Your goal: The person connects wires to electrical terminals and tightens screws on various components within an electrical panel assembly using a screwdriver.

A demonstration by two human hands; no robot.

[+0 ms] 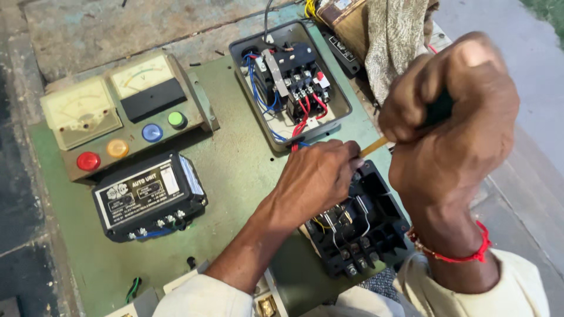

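Yellow-shafted screwdriver (376, 145) slants from the fisted right hand (449, 114) down-left to the left hand (317, 179), pinching its shaft over the black switch block (361, 226).

Open starter box (291, 82) blocks ahead (bare panel (235, 170) leftward).

Screwdriver (405, 130): dark handle, yellowish shank, tilted, handle up toward right, tip down-left; tip hidden behind fingers. Handle wrapped in fist, shank pinched near lower end.

Switch block (359, 223): black, open-topped, boxy, sits at panel's near right corner, slightly skewed to edge. Inside: metal clips, bent wire links, thin yellow wire, row of screw terminals along near side, empty square cells at right. Upper left part covered by hand; screwdriver's lower end just above its far edge.
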